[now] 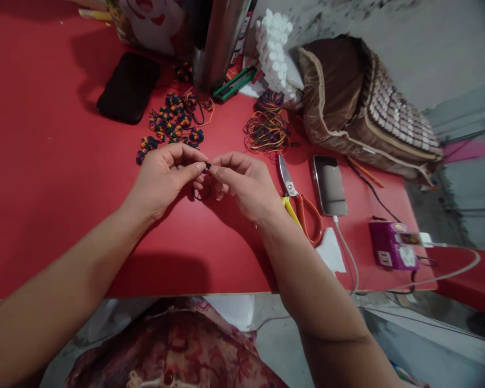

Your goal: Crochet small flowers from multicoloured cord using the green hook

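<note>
My left hand (pixel 165 175) and my right hand (pixel 242 180) meet over the red table (pixel 44 161), fingertips pinched together on a small dark knotted cord piece (pixel 207 165). A thin loop of the cord hangs under the fingers. Beyond the left hand lies a cluster of several small multicoloured knotted pieces (pixel 172 124). A loose bundle of multicoloured cord (pixel 267 129) lies beyond the right hand. Scissors with orange and yellow handles (pixel 299 202) rest just right of my right hand.
A phone (pixel 329 184) on a charging cable lies right of the scissors, with a purple power strip (pixel 392 245) further right. A black case (pixel 127 86), a steel flask (pixel 216 43), white foam (pixel 275 48) and a brown bag (pixel 364 108) stand at the back.
</note>
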`<state>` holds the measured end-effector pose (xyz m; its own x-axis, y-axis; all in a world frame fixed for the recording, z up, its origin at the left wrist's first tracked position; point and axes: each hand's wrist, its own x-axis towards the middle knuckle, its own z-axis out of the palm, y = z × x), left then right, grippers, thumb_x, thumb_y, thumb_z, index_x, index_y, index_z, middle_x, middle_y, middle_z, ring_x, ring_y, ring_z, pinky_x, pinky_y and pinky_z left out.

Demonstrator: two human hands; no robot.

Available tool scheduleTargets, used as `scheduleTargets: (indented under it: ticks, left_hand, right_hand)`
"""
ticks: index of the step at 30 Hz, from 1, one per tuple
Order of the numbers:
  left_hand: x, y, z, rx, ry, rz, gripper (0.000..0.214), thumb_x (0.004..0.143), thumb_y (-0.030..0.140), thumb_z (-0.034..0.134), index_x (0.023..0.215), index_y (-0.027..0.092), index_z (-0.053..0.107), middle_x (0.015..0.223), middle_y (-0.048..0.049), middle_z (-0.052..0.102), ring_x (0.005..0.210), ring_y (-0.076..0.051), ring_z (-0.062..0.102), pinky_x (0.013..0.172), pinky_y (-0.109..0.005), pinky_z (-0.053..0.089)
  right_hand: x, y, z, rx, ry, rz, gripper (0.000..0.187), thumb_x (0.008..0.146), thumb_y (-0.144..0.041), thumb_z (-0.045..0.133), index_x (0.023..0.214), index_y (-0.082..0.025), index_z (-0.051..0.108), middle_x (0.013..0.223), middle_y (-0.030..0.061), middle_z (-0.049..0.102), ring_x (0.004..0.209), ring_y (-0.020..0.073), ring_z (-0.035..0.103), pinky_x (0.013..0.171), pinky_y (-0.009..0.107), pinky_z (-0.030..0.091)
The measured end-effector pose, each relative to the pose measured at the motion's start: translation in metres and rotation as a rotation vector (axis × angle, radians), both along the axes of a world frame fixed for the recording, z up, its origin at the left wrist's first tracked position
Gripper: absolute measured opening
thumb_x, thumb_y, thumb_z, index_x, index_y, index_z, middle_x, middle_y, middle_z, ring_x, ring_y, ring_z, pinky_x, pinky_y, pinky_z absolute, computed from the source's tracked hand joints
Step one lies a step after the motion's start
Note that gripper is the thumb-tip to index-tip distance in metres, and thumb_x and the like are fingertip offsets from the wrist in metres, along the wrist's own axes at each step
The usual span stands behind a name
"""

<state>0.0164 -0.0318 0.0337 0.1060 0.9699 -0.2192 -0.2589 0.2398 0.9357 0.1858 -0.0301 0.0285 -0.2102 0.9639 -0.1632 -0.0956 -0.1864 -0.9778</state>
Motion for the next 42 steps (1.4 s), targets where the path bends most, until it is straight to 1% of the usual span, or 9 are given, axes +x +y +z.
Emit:
scheduleTargets:
  ticks: [5, 13, 18, 23, 26, 30, 33, 36, 42]
  left_hand:
    - [0.000, 0.001, 0.001, 0.002, 0.004, 0.051, 0.014, 0.086, 0.001, 0.072, 0.087, 0.014, 0.074, 0.067, 0.0008, 0.072, 0.051, -0.011, 0.066, 0.048, -0.021, 0.056]
    - [0.004, -0.001, 0.003, 0.026, 0.055, 0.042, 0.016, 0.086, -0.002, 0.073, 0.084, 0.014, 0.074, 0.069, 0.0004, 0.072, 0.054, -0.010, 0.068, 0.054, -0.020, 0.058]
    - [0.003, -0.001, 0.002, 0.046, 0.068, 0.009, 0.020, 0.083, -0.005, 0.072, 0.085, 0.014, 0.074, 0.070, 0.0013, 0.071, 0.052, -0.009, 0.066, 0.051, -0.020, 0.056]
    - [-0.002, 0.000, 0.002, 0.024, -0.002, -0.036, 0.015, 0.085, 0.003, 0.076, 0.093, 0.016, 0.074, 0.073, 0.0007, 0.072, 0.056, -0.011, 0.066, 0.055, -0.023, 0.058]
    - [-0.004, 0.000, 0.004, -0.029, -0.043, -0.085, 0.006, 0.091, 0.013, 0.074, 0.088, 0.017, 0.071, 0.067, -0.0006, 0.070, 0.054, -0.013, 0.065, 0.053, -0.025, 0.056]
    - [-0.004, -0.001, 0.003, -0.018, 0.032, -0.153, 0.015, 0.088, 0.014, 0.078, 0.077, 0.018, 0.069, 0.063, 0.0001, 0.067, 0.052, -0.012, 0.062, 0.051, -0.023, 0.051]
    - [-0.003, -0.002, -0.001, 0.009, 0.015, -0.126, 0.016, 0.085, 0.012, 0.080, 0.078, 0.019, 0.068, 0.064, 0.0016, 0.065, 0.051, -0.011, 0.060, 0.050, -0.023, 0.051]
    - [-0.003, -0.001, -0.003, -0.013, -0.036, -0.094, 0.014, 0.086, 0.014, 0.080, 0.082, 0.019, 0.068, 0.065, 0.0019, 0.067, 0.050, -0.010, 0.059, 0.048, -0.021, 0.050]
    - [-0.004, 0.000, -0.001, -0.090, -0.092, -0.126, 0.016, 0.083, 0.016, 0.082, 0.080, 0.018, 0.067, 0.063, -0.0001, 0.068, 0.048, -0.013, 0.063, 0.047, -0.024, 0.053]
  right_hand:
    - [-0.001, 0.001, -0.002, -0.066, 0.066, -0.024, 0.016, 0.079, -0.030, 0.082, 0.085, -0.019, 0.071, 0.058, -0.0058, 0.067, 0.047, 0.0081, 0.057, 0.048, 0.022, 0.045]
    - [-0.003, -0.001, 0.002, 0.016, -0.028, -0.067, 0.012, 0.079, -0.025, 0.078, 0.075, -0.018, 0.070, 0.051, -0.0064, 0.062, 0.045, 0.0065, 0.051, 0.048, 0.021, 0.041]
    - [-0.001, 0.000, 0.003, -0.017, -0.063, -0.069, 0.009, 0.077, -0.019, 0.074, 0.069, -0.018, 0.070, 0.048, -0.0053, 0.060, 0.045, 0.0067, 0.050, 0.048, 0.021, 0.038]
    - [0.001, 0.002, 0.006, -0.163, 0.102, -0.022, 0.012, 0.069, -0.022, 0.079, 0.066, -0.018, 0.068, 0.047, -0.0064, 0.057, 0.042, 0.0056, 0.046, 0.044, 0.021, 0.035]
    - [0.002, 0.002, 0.008, -0.207, 0.155, -0.006, 0.016, 0.067, -0.022, 0.082, 0.064, -0.018, 0.066, 0.048, -0.0074, 0.055, 0.041, 0.0044, 0.044, 0.042, 0.020, 0.035]
    - [0.003, 0.002, 0.007, -0.180, 0.118, 0.002, 0.014, 0.068, -0.023, 0.082, 0.067, -0.018, 0.069, 0.048, -0.0069, 0.056, 0.043, 0.0059, 0.047, 0.043, 0.020, 0.039]
    - [0.002, 0.001, 0.006, -0.167, 0.112, 0.018, 0.014, 0.071, -0.024, 0.083, 0.071, -0.019, 0.070, 0.050, -0.0069, 0.057, 0.045, 0.0071, 0.049, 0.044, 0.021, 0.042]
    - [0.000, 0.000, 0.005, -0.148, 0.097, 0.029, 0.017, 0.072, -0.026, 0.085, 0.076, -0.019, 0.070, 0.054, -0.0067, 0.060, 0.048, 0.0078, 0.051, 0.046, 0.021, 0.045]
    - [-0.001, -0.002, 0.004, -0.038, 0.013, 0.019, 0.016, 0.077, -0.027, 0.081, 0.077, -0.019, 0.068, 0.057, -0.0058, 0.065, 0.047, 0.0068, 0.050, 0.047, 0.021, 0.040]
